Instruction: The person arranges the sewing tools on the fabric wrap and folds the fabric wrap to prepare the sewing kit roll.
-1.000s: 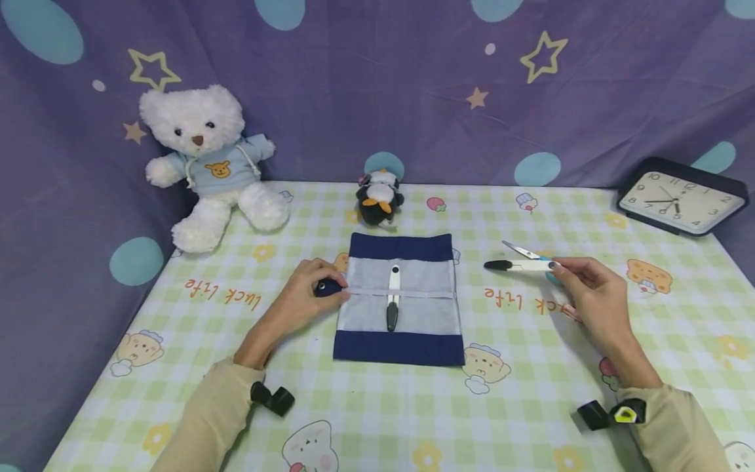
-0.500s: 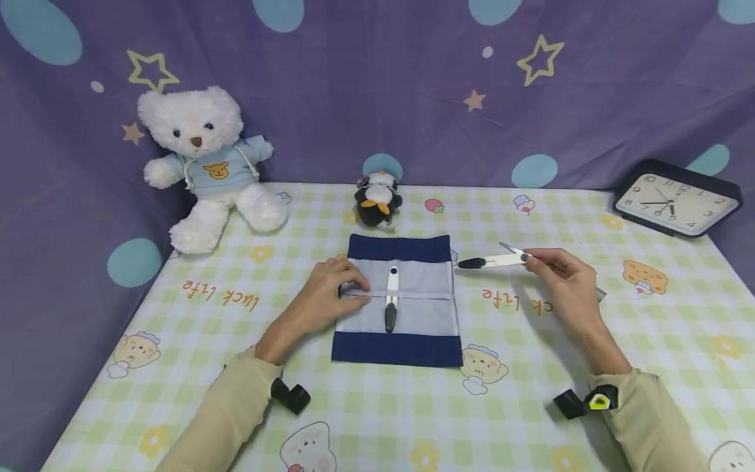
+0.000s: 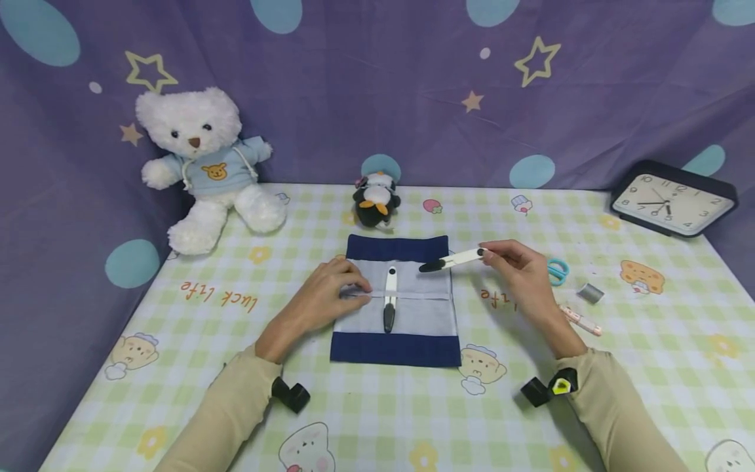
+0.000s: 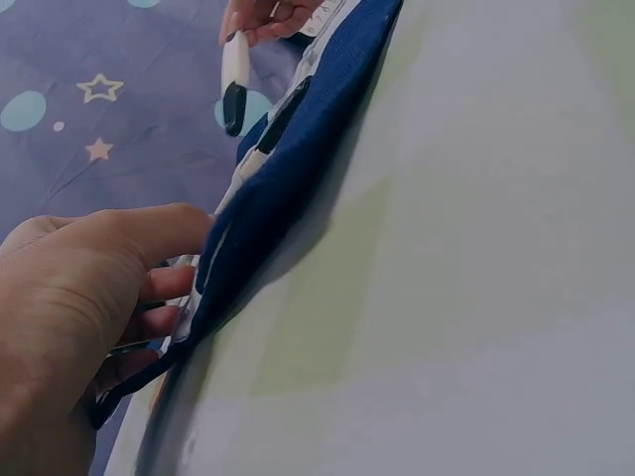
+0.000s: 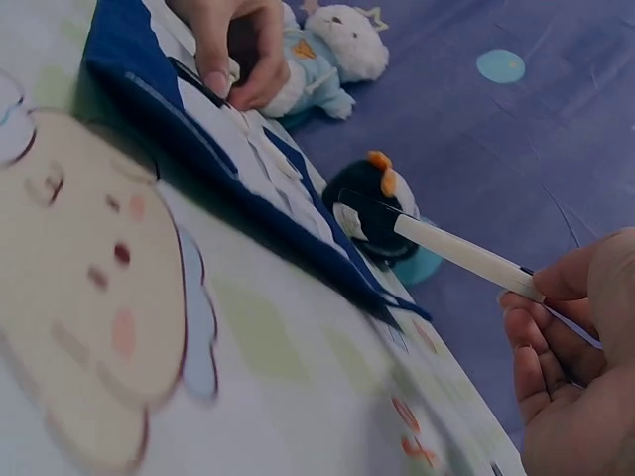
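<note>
The white tool (image 3: 459,257) has swung leftward, over the cloth wrap (image 3: 421,318). The left hand (image 3: 321,294), its grip loosely spread, touches the wrap's left edge; a matching tool (image 3: 391,287) lies mid-wrap (black end nearside). The right hand (image 3: 522,275) pinches the white tool's pale end.

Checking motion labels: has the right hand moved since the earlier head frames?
Yes. In the head view, the right hand has moved left, away from the clock, bringing the black-tipped white tool over the navy-edged cloth.
</note>
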### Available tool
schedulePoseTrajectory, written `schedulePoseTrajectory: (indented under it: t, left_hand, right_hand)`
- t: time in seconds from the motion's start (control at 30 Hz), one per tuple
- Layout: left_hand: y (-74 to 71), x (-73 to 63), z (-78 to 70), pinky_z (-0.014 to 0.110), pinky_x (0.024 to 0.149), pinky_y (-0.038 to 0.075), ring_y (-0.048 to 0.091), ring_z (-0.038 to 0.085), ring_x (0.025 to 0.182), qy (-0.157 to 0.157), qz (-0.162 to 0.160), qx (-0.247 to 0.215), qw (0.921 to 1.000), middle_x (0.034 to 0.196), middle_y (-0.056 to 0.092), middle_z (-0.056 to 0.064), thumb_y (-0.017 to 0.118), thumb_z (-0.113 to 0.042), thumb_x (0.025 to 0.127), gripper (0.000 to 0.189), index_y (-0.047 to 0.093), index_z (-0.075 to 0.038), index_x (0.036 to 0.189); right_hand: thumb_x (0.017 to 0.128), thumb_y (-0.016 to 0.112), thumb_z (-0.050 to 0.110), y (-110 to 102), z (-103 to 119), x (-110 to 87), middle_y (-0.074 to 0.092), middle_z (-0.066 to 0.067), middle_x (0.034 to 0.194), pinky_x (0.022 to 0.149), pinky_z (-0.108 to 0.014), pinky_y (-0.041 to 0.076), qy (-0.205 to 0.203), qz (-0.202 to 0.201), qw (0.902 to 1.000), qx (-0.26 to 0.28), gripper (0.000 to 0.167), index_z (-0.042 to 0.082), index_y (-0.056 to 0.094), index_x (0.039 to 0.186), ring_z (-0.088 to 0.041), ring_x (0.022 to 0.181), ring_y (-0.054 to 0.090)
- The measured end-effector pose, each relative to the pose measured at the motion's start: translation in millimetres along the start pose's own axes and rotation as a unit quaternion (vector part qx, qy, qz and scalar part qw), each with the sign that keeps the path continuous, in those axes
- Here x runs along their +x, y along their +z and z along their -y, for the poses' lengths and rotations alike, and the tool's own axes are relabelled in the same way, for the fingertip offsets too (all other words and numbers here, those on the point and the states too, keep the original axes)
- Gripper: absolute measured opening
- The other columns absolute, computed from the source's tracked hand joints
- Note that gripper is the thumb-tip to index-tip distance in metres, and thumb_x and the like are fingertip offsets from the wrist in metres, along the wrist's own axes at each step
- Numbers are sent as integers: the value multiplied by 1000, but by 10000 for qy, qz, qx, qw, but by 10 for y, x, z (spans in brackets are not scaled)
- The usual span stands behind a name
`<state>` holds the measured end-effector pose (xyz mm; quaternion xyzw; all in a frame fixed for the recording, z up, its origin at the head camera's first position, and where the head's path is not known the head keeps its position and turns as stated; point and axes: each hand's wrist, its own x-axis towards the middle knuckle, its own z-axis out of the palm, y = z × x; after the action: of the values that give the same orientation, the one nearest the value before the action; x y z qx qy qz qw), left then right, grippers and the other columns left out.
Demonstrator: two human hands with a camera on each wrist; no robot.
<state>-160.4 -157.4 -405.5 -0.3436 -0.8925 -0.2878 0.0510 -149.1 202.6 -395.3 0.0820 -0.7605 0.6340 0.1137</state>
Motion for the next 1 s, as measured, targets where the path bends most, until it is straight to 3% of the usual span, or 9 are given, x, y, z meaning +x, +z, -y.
schedulePoseTrajectory:
  t: [0.33, 0.8, 1.0]
  left_hand:
    - [-32, 43, -11, 36, 81, 48, 56, 16, 95, 262, 179, 163, 9994, 99, 65, -4, 83, -20, 91, 8, 81, -16, 97]
    - [3, 61, 11, 34, 82, 49, 54, 15, 95, 119, 194, -78, 9997, 98, 63, -4, 81, -17, 92, 5, 78, -13, 94]
    - [15, 55, 19, 33, 82, 50, 54, 15, 97, 140, 131, -199, 9996, 98, 63, -4, 81, -15, 91, 5, 78, -13, 94]
  right_hand:
    - [100, 68, 2, 312, 14, 139, 74, -13, 105, 80, -25, 54, -125, 305, 9993, 182, 18, -9, 72, 113, -15, 88, 68]
    - [100, 66, -2, 654, 23, 318, 70, -25, 113, 80, -26, 53, -301, 820, 9951, 472, 18, -11, 72, 114, -12, 90, 66]
    - [102, 66, 3, 749, 37, 393, 71, -20, 113, 82, -30, 54, -210, 886, 9955, 266, 20, -9, 72, 116, -25, 94, 67]
